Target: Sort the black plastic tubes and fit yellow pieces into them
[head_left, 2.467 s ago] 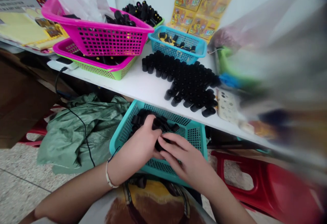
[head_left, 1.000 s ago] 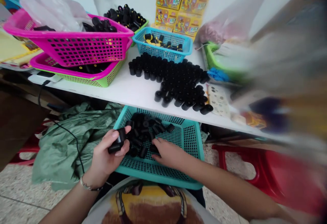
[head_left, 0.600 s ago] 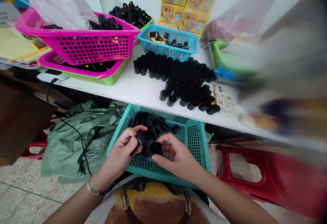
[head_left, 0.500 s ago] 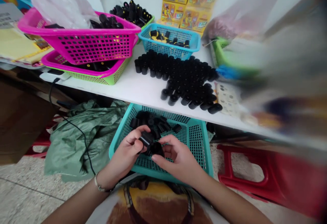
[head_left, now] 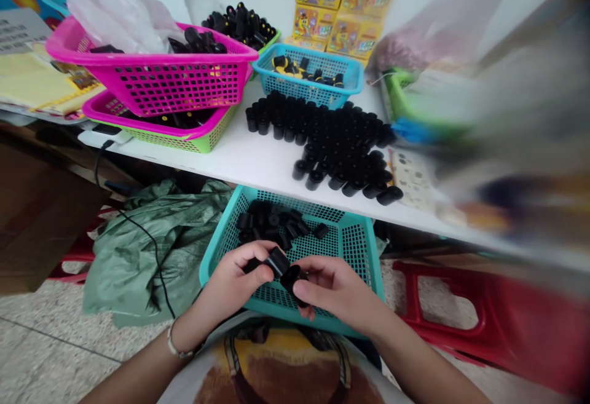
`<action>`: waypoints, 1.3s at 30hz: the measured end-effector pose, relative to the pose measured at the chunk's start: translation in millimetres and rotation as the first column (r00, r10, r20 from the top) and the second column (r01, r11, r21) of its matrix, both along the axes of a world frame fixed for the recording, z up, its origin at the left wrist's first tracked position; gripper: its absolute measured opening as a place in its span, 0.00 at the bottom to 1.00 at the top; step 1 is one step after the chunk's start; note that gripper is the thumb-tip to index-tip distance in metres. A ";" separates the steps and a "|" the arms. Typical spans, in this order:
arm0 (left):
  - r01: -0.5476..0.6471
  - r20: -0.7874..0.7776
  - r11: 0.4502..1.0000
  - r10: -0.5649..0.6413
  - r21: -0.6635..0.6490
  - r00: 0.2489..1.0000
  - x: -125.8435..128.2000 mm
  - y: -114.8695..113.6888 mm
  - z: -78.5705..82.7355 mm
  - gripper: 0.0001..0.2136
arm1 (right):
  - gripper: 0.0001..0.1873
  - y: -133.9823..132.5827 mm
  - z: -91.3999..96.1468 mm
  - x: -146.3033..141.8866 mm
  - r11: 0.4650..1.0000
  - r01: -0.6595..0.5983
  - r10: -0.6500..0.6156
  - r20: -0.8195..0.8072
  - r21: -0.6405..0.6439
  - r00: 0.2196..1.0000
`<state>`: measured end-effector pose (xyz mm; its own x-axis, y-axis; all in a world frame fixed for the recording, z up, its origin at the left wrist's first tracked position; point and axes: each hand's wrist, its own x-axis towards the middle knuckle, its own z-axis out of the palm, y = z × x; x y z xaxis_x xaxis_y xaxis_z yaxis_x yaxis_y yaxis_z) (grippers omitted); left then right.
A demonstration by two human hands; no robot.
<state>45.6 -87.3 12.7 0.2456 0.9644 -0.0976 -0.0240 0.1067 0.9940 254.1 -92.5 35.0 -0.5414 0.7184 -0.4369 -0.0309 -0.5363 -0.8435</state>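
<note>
**Black tube in left hand, black cup in right hand, end to end**

Left fingers closed in around the tube, which slants down to the right. Right fingers pinch the cup, mouth tilted up toward the tube. Tube end is right at the cup's mouth; can't tell if they touch.

Both parts sit over the near half of the teal basket. Loose black parts piled in its far left; one lies apart, right of the pile.

Desk beyond: black cups in packed rows, blue basket behind them with black-and-yellow pieces, yellow boxes stacked farther back. Pink basket at far left. Green sheet on floor, left; red stool, right, partly blurred.
</note>
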 end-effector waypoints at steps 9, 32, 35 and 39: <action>0.055 0.055 0.998 -0.053 -0.033 0.997 3.6 -4.8 -2.4 0.09 | 0.20 0.3 -0.3 -1.3 0.999 -0.041 0.041 0.045 -0.010 0.998; 0.496 -0.939 0.854 -0.287 -0.160 0.191 16.3 20.6 -16.7 0.14 | 0.31 77.8 -22.5 44.2 0.241 -0.439 -0.927 0.339 0.865 0.159; 0.478 -0.845 0.877 -0.288 -0.045 0.450 9.4 23.3 -12.9 0.16 | 0.24 53.5 -9.5 28.9 0.312 -0.416 -0.738 0.494 0.854 0.461; 0.441 -0.419 0.895 -0.425 -0.063 0.802 1.6 25.1 0.0 0.14 | 0.21 27.0 1.1 17.4 0.552 -0.489 -0.004 0.589 0.676 0.808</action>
<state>47.2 -62.1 12.7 0.5833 0.7721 -0.2524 0.4275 -0.0276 0.9036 271.5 -65.6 36.1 -0.6459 0.7629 -0.0274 0.5138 0.4079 -0.7547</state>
